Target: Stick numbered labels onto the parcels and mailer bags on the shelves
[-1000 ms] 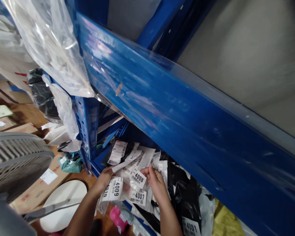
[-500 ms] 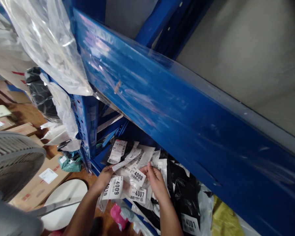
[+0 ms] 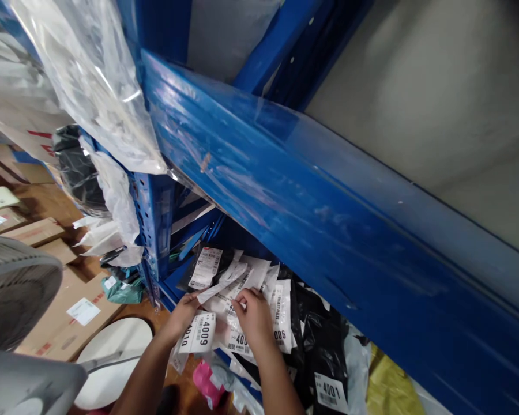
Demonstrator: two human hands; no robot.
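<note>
White packets (image 3: 204,332): right hand (image 3: 254,316) shifted left

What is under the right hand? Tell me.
Partly under the right hand: an upper label showing 40 and a lower label showing 400. The hand covers any digits after those.

Blue racking (image 3: 285,196) and numbered packages (image 3: 202,333) mark a parcel storeroom.
</note>
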